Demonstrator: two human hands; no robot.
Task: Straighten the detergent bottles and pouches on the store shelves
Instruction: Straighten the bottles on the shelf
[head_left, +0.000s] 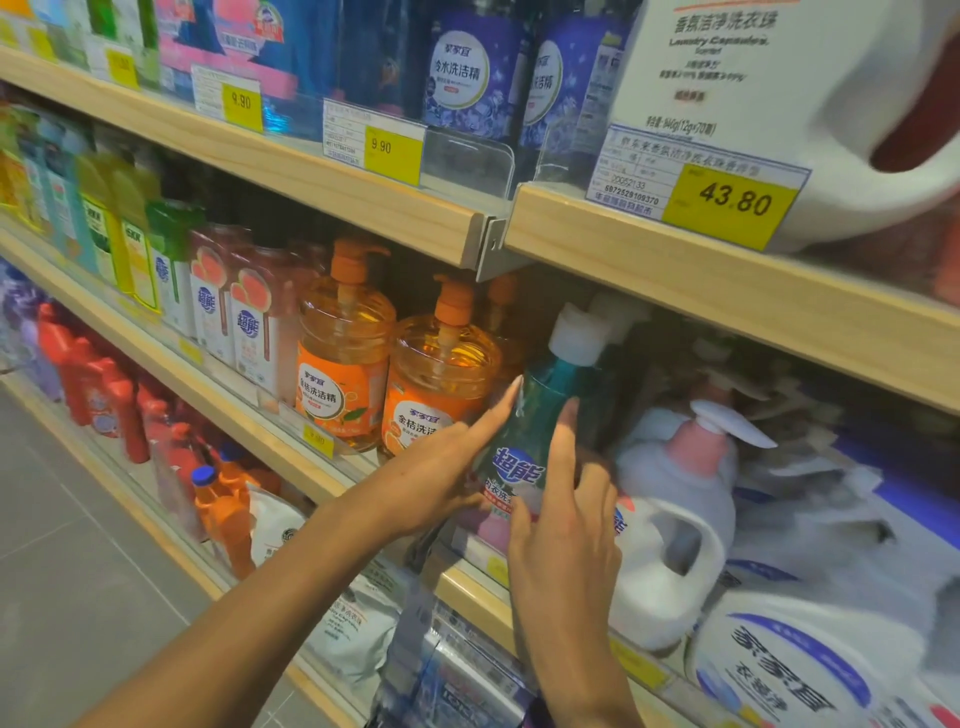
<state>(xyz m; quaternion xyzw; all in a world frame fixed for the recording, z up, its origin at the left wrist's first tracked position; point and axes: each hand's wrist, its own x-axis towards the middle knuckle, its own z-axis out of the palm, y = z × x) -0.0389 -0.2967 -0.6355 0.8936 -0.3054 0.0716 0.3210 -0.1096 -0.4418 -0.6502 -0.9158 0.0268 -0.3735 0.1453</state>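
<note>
A teal detergent bottle (540, 415) with a white cap stands on the middle shelf (322, 478), leaning slightly right. My left hand (441, 478) touches its left side with straight fingers, the index finger along the bottle's shoulder. My right hand (563, 525) touches the front and right side, index finger pointing up the bottle, the other fingers loosely bent. Two orange pump bottles (441, 374) stand just left of it. A white jug with a pink pump (675, 530) stands just right.
A wooden upper shelf (727, 291) with a 43.80 price tag (727, 202) hangs low over the bottle. A large white laundry capsule tub (779, 104) sits on it. Pink and green bottles (234, 301) line the left; pouches (353, 629) fill the lower shelf. Grey floor at left.
</note>
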